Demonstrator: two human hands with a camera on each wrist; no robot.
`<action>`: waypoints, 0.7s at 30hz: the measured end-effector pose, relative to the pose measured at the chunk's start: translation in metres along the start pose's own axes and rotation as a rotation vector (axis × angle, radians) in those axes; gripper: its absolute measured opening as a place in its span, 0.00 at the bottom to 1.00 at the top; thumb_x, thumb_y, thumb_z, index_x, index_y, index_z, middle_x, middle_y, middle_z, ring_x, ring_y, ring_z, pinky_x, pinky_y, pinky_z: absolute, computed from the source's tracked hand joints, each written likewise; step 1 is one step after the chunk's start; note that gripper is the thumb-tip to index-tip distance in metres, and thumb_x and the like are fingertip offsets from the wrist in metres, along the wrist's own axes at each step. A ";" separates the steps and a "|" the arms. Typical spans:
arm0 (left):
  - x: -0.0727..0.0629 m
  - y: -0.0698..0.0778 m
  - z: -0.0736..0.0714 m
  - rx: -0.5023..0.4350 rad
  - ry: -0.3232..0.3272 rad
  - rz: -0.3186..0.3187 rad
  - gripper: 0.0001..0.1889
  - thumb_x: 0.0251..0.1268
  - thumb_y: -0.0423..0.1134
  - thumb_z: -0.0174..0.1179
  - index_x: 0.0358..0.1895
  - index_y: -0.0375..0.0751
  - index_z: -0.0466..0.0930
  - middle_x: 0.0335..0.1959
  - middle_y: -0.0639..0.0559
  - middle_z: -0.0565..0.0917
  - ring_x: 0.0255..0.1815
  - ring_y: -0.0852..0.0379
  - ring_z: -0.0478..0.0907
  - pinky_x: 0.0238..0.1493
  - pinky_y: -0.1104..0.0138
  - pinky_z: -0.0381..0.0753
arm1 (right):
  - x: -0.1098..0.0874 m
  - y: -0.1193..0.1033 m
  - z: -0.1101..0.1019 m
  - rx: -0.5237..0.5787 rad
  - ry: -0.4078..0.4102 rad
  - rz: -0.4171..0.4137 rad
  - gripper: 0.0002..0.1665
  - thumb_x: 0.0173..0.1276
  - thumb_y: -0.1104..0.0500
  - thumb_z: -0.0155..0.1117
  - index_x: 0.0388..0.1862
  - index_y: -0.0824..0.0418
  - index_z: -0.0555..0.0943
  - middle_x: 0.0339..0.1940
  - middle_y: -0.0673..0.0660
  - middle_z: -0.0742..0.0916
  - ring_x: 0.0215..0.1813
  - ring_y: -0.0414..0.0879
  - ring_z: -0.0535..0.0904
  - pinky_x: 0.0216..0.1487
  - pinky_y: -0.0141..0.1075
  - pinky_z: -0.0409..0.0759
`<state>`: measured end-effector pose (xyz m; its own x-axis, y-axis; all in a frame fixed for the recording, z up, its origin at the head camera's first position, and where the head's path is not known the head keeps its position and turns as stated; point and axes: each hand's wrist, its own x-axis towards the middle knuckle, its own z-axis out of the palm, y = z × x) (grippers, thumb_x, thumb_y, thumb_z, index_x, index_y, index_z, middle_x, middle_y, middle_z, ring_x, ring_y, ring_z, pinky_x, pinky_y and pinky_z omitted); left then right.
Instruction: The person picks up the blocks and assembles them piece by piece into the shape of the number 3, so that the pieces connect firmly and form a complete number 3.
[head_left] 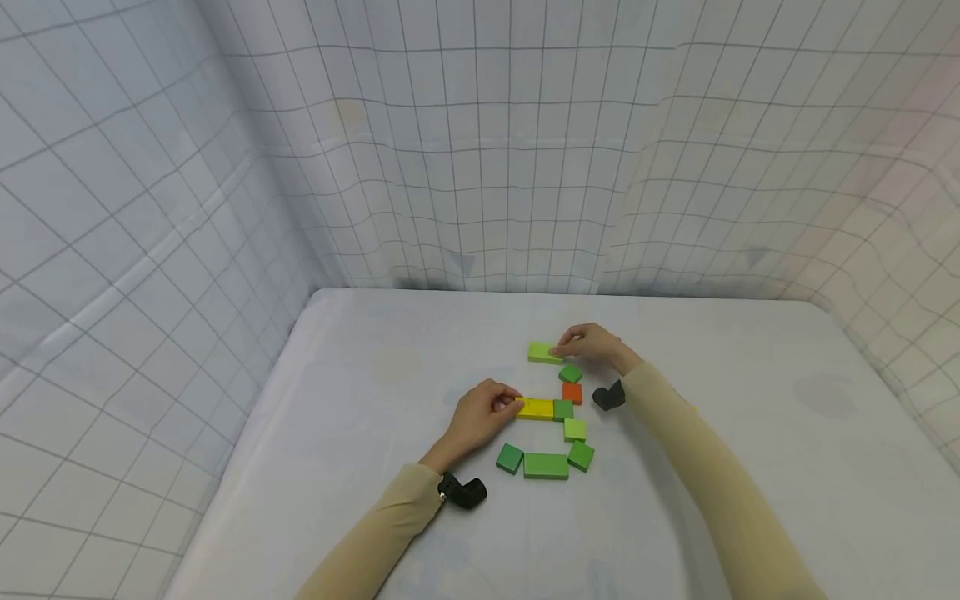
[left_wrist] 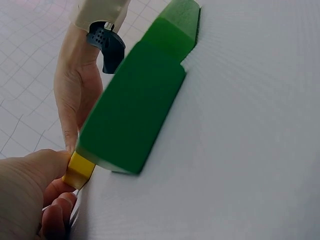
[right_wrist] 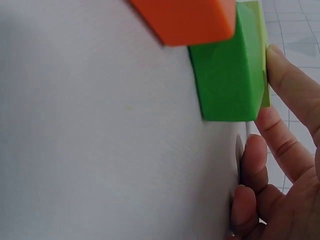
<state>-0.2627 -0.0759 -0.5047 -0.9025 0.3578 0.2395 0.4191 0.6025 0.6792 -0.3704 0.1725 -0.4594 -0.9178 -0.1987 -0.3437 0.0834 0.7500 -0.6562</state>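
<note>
My left hand [head_left: 478, 415] pinches the left end of a yellow rectangular block [head_left: 536, 409] between thumb and fingers; the yellow block [left_wrist: 79, 171] is partly hidden behind a dark green block [left_wrist: 132, 107] in the left wrist view. Farther back, my right hand [head_left: 592, 343] holds the right end of a lime-green rectangular block [head_left: 542, 352], thumb and finger on it. In the right wrist view a green block [right_wrist: 227, 82] covers most of that lime block [right_wrist: 264, 65]. Just below it in the head view lie a green square block [head_left: 570, 373] and an orange square block [head_left: 572, 394].
A small green block [head_left: 563, 410] touches the yellow one's right end. Below follow a lime square [head_left: 574, 430], a tilted green square [head_left: 581, 456], a green rectangle [head_left: 546, 466] and a dark green square [head_left: 510, 458]. Grid-patterned curtains [head_left: 480, 167] surround the white table [head_left: 360, 417].
</note>
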 end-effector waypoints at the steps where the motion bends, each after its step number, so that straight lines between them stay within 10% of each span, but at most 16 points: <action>1: 0.000 0.000 0.000 -0.002 -0.001 0.002 0.10 0.65 0.45 0.61 0.42 0.44 0.85 0.29 0.60 0.74 0.25 0.64 0.67 0.28 0.70 0.66 | 0.000 0.000 0.000 -0.007 -0.001 0.004 0.25 0.58 0.39 0.68 0.42 0.55 0.80 0.47 0.56 0.78 0.48 0.53 0.68 0.49 0.45 0.63; 21: -0.001 0.003 0.003 0.009 0.001 -0.018 0.10 0.64 0.46 0.61 0.42 0.45 0.85 0.28 0.61 0.74 0.25 0.64 0.67 0.28 0.70 0.66 | -0.004 0.010 0.001 -0.030 -0.010 -0.029 0.25 0.57 0.37 0.67 0.41 0.54 0.80 0.41 0.54 0.80 0.49 0.53 0.68 0.58 0.59 0.49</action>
<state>-0.2606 -0.0726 -0.5052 -0.9101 0.3461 0.2278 0.4034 0.6149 0.6776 -0.3655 0.1799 -0.4651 -0.9157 -0.2267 -0.3320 0.0451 0.7627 -0.6452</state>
